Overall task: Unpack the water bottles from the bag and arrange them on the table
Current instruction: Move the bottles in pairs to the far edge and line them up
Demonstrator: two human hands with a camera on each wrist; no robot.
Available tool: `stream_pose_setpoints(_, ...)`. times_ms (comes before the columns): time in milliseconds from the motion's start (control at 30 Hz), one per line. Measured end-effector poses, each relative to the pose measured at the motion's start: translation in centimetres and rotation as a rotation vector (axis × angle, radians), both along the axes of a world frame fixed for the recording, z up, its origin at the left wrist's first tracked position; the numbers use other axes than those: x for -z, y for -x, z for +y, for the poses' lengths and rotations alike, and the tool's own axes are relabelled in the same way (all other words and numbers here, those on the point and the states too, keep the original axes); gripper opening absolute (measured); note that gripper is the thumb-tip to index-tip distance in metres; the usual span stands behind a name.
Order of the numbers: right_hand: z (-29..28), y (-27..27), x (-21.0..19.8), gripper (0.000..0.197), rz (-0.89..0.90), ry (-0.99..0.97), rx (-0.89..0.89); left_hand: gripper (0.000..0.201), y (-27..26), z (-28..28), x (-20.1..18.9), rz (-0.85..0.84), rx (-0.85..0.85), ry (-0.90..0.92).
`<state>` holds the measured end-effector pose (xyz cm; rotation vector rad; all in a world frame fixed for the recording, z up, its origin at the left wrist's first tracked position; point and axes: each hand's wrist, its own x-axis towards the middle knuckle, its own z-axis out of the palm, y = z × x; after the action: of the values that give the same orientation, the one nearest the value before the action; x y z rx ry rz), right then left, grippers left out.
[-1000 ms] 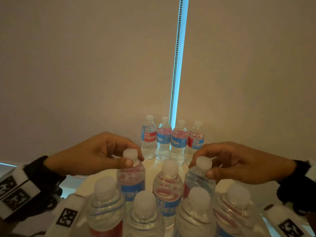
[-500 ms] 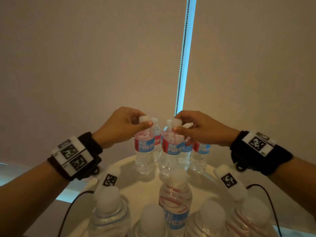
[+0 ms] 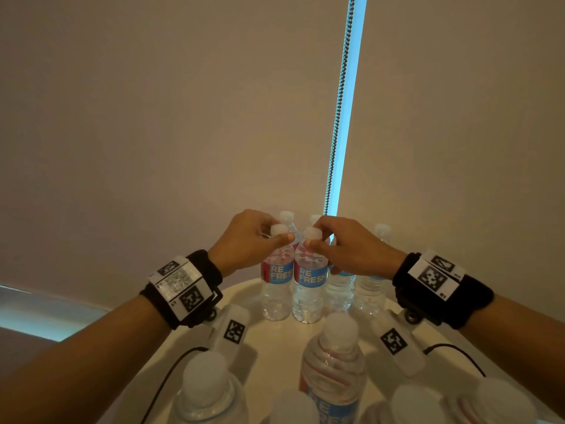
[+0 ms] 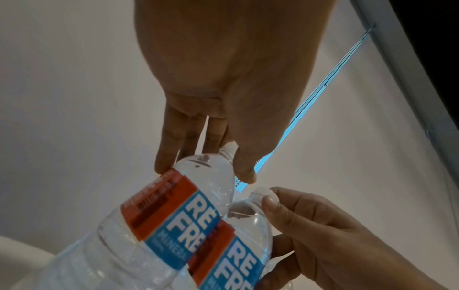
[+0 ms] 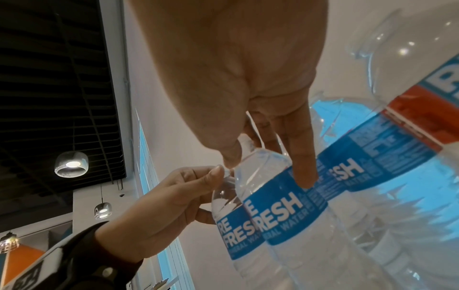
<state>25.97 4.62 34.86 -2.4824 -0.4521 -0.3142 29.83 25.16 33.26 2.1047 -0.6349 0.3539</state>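
Note:
Two clear water bottles with blue and red "REFRESH" labels stand side by side on the round white table [image 3: 275, 341]. My left hand [image 3: 276, 232] pinches the white cap of the left bottle [image 3: 276, 280] between thumb and fingers. My right hand [image 3: 313, 235] pinches the cap of the right bottle [image 3: 308, 283] the same way. The two labels touch. In the left wrist view my left hand [image 4: 223, 157] grips the left bottle [image 4: 174, 206] at its cap. The right wrist view shows my right hand [image 5: 248, 157] on the right bottle [image 5: 280, 206]. No bag is in view.
A back row of bottles [image 3: 370, 286] stands just behind the two held ones, against the blind. Several more bottles [image 3: 333, 362] crowd the table's near edge below my forearms. A bead chain [image 3: 339, 102] hangs beside the bright window gap.
Both hands have carried their bottles from the near cluster to the far side of the table. They now stand upright together in front of the back row.

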Motion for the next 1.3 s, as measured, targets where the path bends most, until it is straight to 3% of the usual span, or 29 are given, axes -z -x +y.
stream_pose_setpoints(333, -0.7, -1.1, 1.2, 0.031, -0.139, 0.06, 0.039, 0.034, -0.2, -0.1, 0.3, 0.015, 0.01, 0.0)
stream_pose_setpoints(567, -0.9, -0.1, 0.6, 0.054, -0.116, 0.072, 0.103, 0.047, 0.2, 0.7, 0.4, 0.066, 0.006, 0.034)
stream_pose_setpoints(667, -1.3, 1.3, -1.0, 0.054, -0.16, 0.06, 0.13, 0.052, 0.9, 1.7, -0.3, 0.026, -0.057, -0.002)
stream_pose_setpoints(733, -1.8, 2.6, -2.6, 0.055, -0.131, 0.0, 0.059, 0.051, 1.7, 2.7, -1.1, -0.042, -0.087, -0.019)
stream_pose_setpoints(833, -2.8, 5.0, -4.7, 0.052, 0.058, -0.141, -0.193, 0.043, 4.1, 4.2, -2.7, -0.166, -0.1, -0.097)
stream_pose_setpoints(967, -3.4, 8.5, -5.7, 0.061, 0.236, -0.043, -0.511, 0.031, 8.8, 6.5, -4.6, -0.216, 0.072, -0.119)
stream_pose_setpoints(1033, -3.3, 9.7, -5.9, 0.067, 0.314, 0.018, -0.621, 0.028, 11.0, 7.8, -5.0, -0.17, 0.206, -0.076)
stream_pose_setpoints(1167, -3.1, 10.6, -5.8, 0.066, 0.442, 0.124, -0.717, 0.041, 14.9, 10.4, -4.7, 0.044, 0.471, 0.018)
stream_pose_setpoints(1300, -1.9, 10.4, -5.2, 0.062, 0.462, 0.199, -0.721, 0.043, 17.5, 11.5, -3.9, 0.089, 0.525, -0.185)
